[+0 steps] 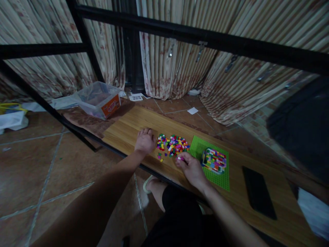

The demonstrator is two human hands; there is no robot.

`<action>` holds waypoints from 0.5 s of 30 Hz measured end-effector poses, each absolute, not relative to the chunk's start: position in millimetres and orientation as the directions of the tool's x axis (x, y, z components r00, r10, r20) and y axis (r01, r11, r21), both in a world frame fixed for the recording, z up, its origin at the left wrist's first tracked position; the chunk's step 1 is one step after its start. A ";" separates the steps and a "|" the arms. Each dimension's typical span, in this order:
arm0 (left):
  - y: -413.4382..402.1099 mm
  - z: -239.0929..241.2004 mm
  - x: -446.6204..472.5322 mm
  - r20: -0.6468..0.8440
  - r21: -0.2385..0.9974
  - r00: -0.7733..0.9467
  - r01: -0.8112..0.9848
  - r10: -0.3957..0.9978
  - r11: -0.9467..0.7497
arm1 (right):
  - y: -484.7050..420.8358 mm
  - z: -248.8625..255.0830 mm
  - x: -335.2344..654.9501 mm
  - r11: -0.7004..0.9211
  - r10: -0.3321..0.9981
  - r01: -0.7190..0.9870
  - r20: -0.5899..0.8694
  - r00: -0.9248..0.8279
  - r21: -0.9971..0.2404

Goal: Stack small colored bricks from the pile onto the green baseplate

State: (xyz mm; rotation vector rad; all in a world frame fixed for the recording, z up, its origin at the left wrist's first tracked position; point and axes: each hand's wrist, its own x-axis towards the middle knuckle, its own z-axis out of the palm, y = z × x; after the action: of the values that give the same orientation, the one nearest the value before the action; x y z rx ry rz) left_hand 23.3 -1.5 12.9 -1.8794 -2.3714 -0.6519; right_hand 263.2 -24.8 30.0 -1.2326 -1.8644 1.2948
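- Holding: the right hand (190, 167) has its grip clamped, thumb against fingers, on a small pink-and-white brick piece (181, 158); whether this is one brick or two cannot be told.
- Location: the piece is at the fingertips, between the loose toy bricks (178, 145) and the green studded baseplate (221, 182), near the front edge of the wood-grain desk (123, 132).
- Left hand (145, 140): palm down on the desk, just beside the loose bricks. State of its grip: cannot tell; the fingertips are hidden.
- Handling (judged): very light, stiff hard plastic; unlikely to break, but smooth and easily dropped. Take hold by opposite side walls, leaving top and underside free.
- Appearance: the held piece is tiny and partly covered by the fingers. The loose bricks are red, yellow, green, blue, purple, pink and white. A multicoloured brick assembly (215, 160), with rounded corners, sits on the baseplate.
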 end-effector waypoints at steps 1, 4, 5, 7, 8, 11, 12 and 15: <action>-1.4 13.1 23.3 0.290 0.294 -0.262 0.940 0.921 0.174 | -23.6 31.3 261.0 0.105 0.901 0.359 -0.064 -0.429 -0.927; -1.4 13.4 23.2 0.287 0.296 -0.258 0.940 0.922 0.171 | -20.3 34.5 253.7 0.061 0.899 0.354 -0.103 -0.426 -0.933; -1.4 13.5 23.2 0.287 0.298 -0.258 0.939 0.923 0.170 | -19.3 35.1 251.6 0.056 0.897 0.375 -0.119 -0.427 -0.925; -1.6 13.4 23.2 0.287 0.303 -0.259 0.938 0.922 0.169 | -17.4 36.0 248.5 0.076 0.888 0.438 -0.139 -0.438 -0.896; -1.7 13.3 23.2 0.288 0.304 -0.259 0.938 0.922 0.168 | -16.6 36.3 247.5 0.101 0.884 0.468 -0.137 -0.448 -0.878; -2.0 12.7 23.3 0.283 0.306 -0.264 0.936 0.922 0.174 | -14.4 38.5 245.7 0.178 0.880 0.528 -0.106 -0.464 -0.831; -2.0 12.5 23.4 0.281 0.306 -0.266 0.936 0.922 0.176 | -13.7 39.8 245.2 0.197 0.881 0.538 -0.093 -0.465 -0.820; -2.2 11.7 23.3 0.283 0.309 -0.260 0.936 0.923 0.169 | -11.5 44.4 242.6 0.249 0.878 0.564 -0.063 -0.475 -0.787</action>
State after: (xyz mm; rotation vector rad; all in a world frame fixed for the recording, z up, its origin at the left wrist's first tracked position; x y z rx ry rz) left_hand 23.3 -2.2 11.7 -1.8919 -2.3791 -0.6662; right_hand 242.6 -11.5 44.4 -1.3178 -2.1363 1.0941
